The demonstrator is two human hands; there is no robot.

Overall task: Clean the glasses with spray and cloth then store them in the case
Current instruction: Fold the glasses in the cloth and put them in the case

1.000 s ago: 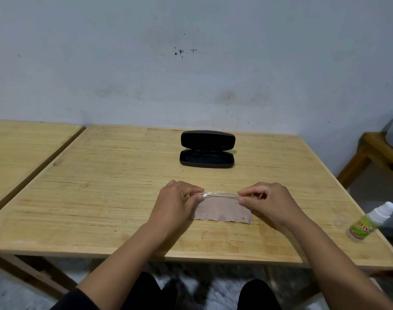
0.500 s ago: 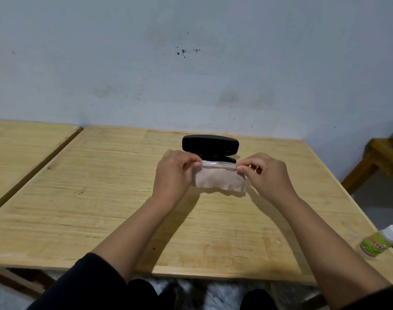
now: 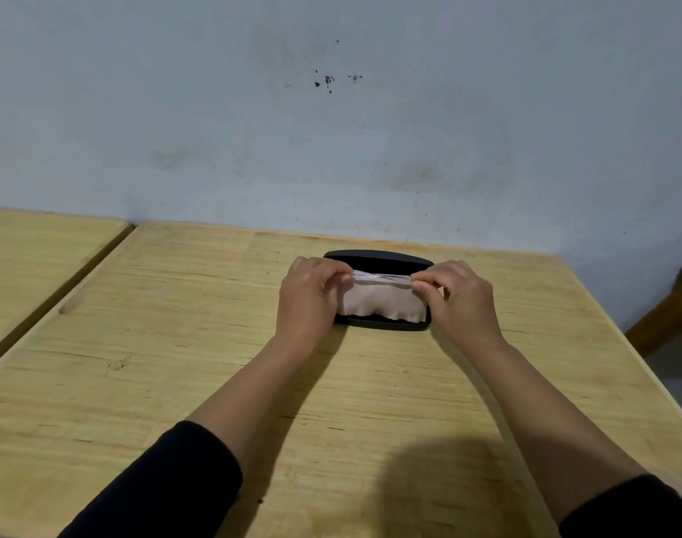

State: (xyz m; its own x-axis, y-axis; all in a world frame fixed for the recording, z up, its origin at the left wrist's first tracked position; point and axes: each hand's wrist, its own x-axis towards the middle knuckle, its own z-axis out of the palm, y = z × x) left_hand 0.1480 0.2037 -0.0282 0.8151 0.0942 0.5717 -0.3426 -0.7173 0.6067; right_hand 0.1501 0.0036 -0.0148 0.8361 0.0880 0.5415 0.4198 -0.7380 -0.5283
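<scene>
An open black glasses case (image 3: 378,258) lies near the far edge of the wooden table (image 3: 176,343). The folded clear-framed glasses (image 3: 382,278) are held over the case's lower half, and a pale pink cloth (image 3: 384,302) hangs from them down into the case. My left hand (image 3: 310,297) pinches the left end of the glasses and cloth. My right hand (image 3: 457,295) pinches the right end. The hands hide both ends of the case. The spray bottle is out of view.
A second wooden table (image 3: 32,258) stands to the left across a narrow gap. A grey wall rises right behind the tables. At the right edge part of a dark wooden stool (image 3: 669,316) shows.
Both hands have lifted the glasses and cloth from the near part of the table and carried them forward to the open case. The view has shifted, and the spray bottle has left the frame.
</scene>
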